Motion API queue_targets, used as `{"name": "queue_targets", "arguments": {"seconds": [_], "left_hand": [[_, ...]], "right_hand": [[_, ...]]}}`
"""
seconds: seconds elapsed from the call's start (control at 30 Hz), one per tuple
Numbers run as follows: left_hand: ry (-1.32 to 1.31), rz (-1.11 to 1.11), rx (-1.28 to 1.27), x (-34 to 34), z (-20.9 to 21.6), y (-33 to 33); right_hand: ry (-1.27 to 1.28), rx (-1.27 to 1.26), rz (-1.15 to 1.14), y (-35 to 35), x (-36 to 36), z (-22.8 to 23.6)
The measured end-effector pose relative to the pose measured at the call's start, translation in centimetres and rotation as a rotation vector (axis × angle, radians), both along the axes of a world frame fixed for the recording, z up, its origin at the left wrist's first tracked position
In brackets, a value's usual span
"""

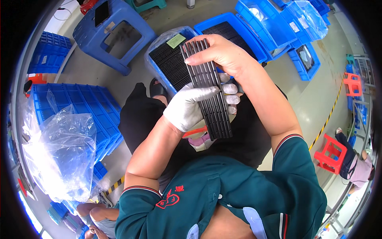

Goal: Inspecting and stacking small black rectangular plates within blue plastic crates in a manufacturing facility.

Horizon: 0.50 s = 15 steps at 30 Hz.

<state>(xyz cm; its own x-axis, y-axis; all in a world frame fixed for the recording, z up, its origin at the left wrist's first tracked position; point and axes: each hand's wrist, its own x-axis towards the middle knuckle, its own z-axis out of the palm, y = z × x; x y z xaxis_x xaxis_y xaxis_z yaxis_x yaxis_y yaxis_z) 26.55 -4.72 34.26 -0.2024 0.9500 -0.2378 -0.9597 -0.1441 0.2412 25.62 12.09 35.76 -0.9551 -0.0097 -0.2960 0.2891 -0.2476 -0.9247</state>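
A bundle of long, thin black strips (215, 113) is held at a slant in front of my lap. My left hand (185, 106), in a white glove, is closed around its middle, with the thumb across the front and fingertips showing on the far side. My bare right hand (225, 53) grips the upper end, its thumb lying over the strips. Notches or small bands run along the strips; their exact kind cannot be made out. Just beyond the bundle, a plastic-lined blue bin (150, 65) holds many similar strips, with a yellow-green paper slip (176, 40) on top.
Another blue bin (201, 24) of black strips stands behind my right hand. Blue crates (264, 24) are stacked at the far right. A blue stool (131, 16) stands far left. Clear plastic bags (63, 151) cover stacked blue crates (105, 115) at left. Other people sit nearby.
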Motion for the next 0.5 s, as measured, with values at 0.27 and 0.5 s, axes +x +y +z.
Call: {"name": "queue_targets", "arguments": {"seconds": [0.27, 0.5], "left_hand": [[-0.016, 0.008, 0.026, 0.0, -0.6, 0.0], [-0.040, 0.060, 0.051, -0.3, -0.7, 0.1]], "right_hand": [[-0.048, 0.002, 0.036, 0.4, 0.0, 0.3], [0.032, 0.133, -0.037, 1.3, -0.1, 0.3]]}}
